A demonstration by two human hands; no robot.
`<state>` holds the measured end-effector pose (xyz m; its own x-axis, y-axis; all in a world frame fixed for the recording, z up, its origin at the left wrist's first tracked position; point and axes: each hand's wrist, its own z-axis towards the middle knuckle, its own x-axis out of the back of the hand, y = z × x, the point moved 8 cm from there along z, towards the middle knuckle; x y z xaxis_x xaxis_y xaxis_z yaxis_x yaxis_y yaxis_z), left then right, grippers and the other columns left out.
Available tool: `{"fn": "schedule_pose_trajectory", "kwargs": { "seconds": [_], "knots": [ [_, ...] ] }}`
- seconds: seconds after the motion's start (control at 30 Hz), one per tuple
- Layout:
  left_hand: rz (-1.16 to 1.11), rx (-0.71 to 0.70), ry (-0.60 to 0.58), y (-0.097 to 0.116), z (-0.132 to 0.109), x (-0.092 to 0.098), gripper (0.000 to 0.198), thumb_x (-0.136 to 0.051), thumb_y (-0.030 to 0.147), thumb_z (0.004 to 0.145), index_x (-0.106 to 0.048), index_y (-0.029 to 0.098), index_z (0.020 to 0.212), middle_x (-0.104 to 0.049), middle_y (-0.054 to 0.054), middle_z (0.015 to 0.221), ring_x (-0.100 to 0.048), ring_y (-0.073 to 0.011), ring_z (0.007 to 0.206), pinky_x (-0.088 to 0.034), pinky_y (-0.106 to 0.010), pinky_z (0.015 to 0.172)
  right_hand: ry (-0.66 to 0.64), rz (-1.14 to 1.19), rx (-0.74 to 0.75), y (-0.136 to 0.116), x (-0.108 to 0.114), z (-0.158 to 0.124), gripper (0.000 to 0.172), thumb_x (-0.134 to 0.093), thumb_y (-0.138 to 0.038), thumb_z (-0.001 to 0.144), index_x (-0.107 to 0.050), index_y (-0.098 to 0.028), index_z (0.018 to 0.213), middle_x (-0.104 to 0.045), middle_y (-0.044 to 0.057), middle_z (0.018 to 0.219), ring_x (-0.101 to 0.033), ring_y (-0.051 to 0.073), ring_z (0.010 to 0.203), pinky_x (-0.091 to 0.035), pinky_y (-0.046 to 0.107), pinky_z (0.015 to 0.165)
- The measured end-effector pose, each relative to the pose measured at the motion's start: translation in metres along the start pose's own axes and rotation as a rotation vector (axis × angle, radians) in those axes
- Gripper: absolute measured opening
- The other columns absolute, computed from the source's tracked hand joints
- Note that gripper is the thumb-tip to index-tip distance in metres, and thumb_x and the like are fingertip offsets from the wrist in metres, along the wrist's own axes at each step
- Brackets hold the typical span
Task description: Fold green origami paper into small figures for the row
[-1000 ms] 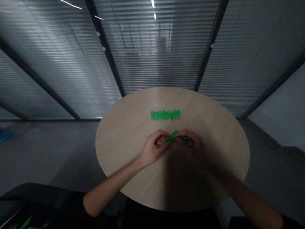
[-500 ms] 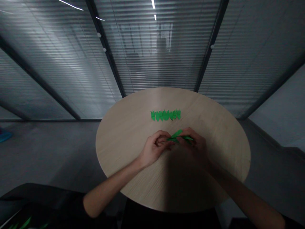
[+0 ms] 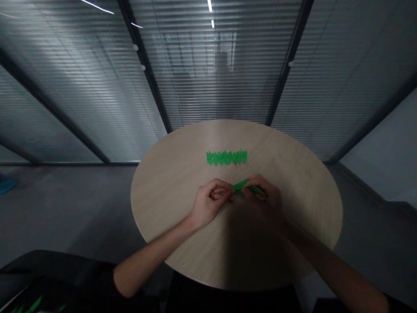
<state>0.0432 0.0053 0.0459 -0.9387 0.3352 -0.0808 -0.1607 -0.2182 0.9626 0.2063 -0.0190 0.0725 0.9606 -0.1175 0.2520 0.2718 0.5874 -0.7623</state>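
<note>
A folded piece of green paper (image 3: 240,185) is held just above the table between my two hands. My left hand (image 3: 211,198) pinches its left end between thumb and fingertips. On the other side, my right hand (image 3: 265,195) grips the right part, with fingers over it and thumb at the near side. Part of the paper is hidden behind the right fingers. Beyond the hands lies a row of several small folded green paper pieces (image 3: 227,157), set side by side with pointed ends.
The round wooden table (image 3: 169,174) stands in front of me. Behind it rises a glass wall with blinds (image 3: 215,95). At the lower left are a dark chair (image 3: 48,261) and some green pieces (image 3: 34,304). A blue object (image 3: 6,186) is on the floor at far left.
My left fingers have shifted slightly and now pinch the green paper's upper flap at its left end. The flap has come down closer to them. The row has not moved.
</note>
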Motion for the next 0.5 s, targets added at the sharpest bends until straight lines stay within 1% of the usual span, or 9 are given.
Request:
{"fn": "schedule_pose_trajectory", "kwargs": {
  "seconds": [0.1, 0.23, 0.33, 0.5],
  "knots": [
    [0.029, -0.013, -0.002, 0.0, -0.001, 0.0, 0.019, -0.074, 0.03, 0.083, -0.062, 0.016, 0.087, -0.071, -0.004, 0.073, -0.069, -0.0128, 0.061, -0.06, -0.023, 0.059, 0.01, -0.007, -0.004, -0.001, 0.0, 0.0, 0.011, -0.068, -0.031, 0.09, -0.064, -0.023, 0.084, -0.064, 0.003, 0.086, -0.062, 0.018, 0.079, -0.051, 0.031, 0.068],
    [0.032, -0.035, 0.001, -0.002, -0.002, 0.0, 0.019, -0.074, 0.03, 0.086, -0.061, 0.016, 0.087, -0.071, -0.003, 0.072, -0.069, -0.0121, 0.061, -0.059, -0.022, 0.058, 0.019, -0.007, -0.068, 0.002, 0.0, -0.001, 0.016, -0.067, -0.033, 0.09, -0.061, -0.022, 0.08, -0.059, 0.0, 0.077, -0.057, 0.015, 0.068, -0.046, 0.027, 0.059],
    [0.03, -0.036, -0.009, -0.004, -0.003, -0.001, 0.021, -0.073, 0.033, 0.087, -0.06, 0.016, 0.086, -0.071, -0.004, 0.073, -0.069, -0.0123, 0.062, -0.059, -0.022, 0.058, 0.029, -0.002, -0.129, 0.007, -0.001, -0.003, 0.019, -0.067, -0.035, 0.09, -0.059, -0.022, 0.078, -0.056, -0.001, 0.073, -0.054, 0.013, 0.063, -0.044, 0.025, 0.054],
    [0.008, -0.023, -0.028, -0.005, -0.003, -0.003, 0.023, -0.074, 0.032, 0.087, -0.059, 0.015, 0.089, -0.07, -0.003, 0.074, -0.068, -0.0114, 0.062, -0.06, -0.022, 0.06, 0.058, 0.039, -0.161, 0.01, -0.001, -0.004, 0.018, -0.068, -0.034, 0.088, -0.059, -0.022, 0.078, -0.058, -0.001, 0.073, -0.056, 0.013, 0.062, -0.046, 0.023, 0.054]
  ]
}}
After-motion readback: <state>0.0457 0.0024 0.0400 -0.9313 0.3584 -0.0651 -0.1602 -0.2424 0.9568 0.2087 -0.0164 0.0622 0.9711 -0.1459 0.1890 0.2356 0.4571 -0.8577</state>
